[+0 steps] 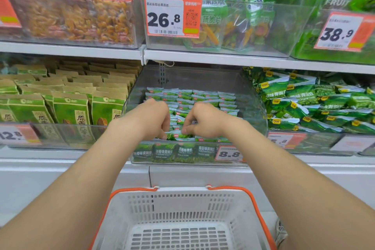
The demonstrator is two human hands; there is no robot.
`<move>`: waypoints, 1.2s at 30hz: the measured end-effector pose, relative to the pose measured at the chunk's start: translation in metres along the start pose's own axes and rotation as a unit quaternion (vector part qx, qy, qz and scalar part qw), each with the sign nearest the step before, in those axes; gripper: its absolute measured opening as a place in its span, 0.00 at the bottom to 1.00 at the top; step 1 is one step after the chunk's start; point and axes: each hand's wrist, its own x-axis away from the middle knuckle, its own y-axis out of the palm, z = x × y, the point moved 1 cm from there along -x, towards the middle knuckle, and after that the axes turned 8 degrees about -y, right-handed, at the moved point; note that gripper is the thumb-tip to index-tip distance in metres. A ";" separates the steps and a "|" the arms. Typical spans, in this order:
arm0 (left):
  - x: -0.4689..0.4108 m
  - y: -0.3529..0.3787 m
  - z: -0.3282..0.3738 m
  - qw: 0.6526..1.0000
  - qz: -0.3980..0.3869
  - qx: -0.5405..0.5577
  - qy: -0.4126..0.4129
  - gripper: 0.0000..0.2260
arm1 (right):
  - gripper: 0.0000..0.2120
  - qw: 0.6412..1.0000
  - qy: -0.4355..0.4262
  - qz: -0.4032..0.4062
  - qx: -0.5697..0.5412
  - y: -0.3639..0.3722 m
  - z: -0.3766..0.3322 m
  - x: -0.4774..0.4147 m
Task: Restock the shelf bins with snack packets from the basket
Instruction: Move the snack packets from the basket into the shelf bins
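Two orange handles (134, 190) lie folded along the rim of a white plastic basket (182, 191) nearest the camera; its slotted walls and floor show bare. Above it, both bare forearms reach into a clear plastic bin (249, 107) on the lower shelf (60, 160). The left hand (154, 115) and right hand (200, 119) sit close together, fingers curled downward, each pinching small green snack packets (203, 97) near the bin's front. Those glossy packets lie flat in tidy rows running front to back, long sides across the bin. A front row (164, 152) stands upright, labels facing outward, beside an orange price tag (229, 154) reading 8.8. Brown paper bags (71, 107) fill the left bin, loose green pouches (304, 103) the right. Higher up, a white shelf board (203, 58) carries more clear bins.
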 end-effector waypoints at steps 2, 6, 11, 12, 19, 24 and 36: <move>-0.001 -0.001 0.003 1.000 -0.003 -0.016 -0.001 0.07 | 0.07 1.000 -0.002 -0.009 0.021 -0.003 0.001 0.001; -0.006 0.003 0.009 0.999 0.001 -0.052 -0.015 0.15 | 0.06 0.999 -0.010 -0.030 0.030 0.002 -0.004 -0.003; -0.002 0.004 0.010 0.997 0.043 -0.047 -0.038 0.11 | 0.10 1.000 0.005 0.005 0.006 -0.004 -0.007 -0.003; 0.001 0.001 0.009 0.997 0.058 -0.040 -0.040 0.11 | 0.15 1.000 0.013 0.014 -0.003 -0.010 -0.005 0.001; 0.015 0.001 0.006 0.998 0.052 0.033 -0.019 0.11 | 0.51 0.986 0.141 -0.069 0.060 -0.004 0.016 0.023; 0.017 -0.003 0.004 0.998 0.057 0.035 0.001 0.13 | 0.46 0.992 0.109 -0.037 0.047 -0.004 0.017 0.019; 0.041 -0.003 0.003 0.997 -0.029 -0.034 0.060 0.13 | 0.34 0.998 -0.022 -0.039 0.038 -0.009 -0.015 0.060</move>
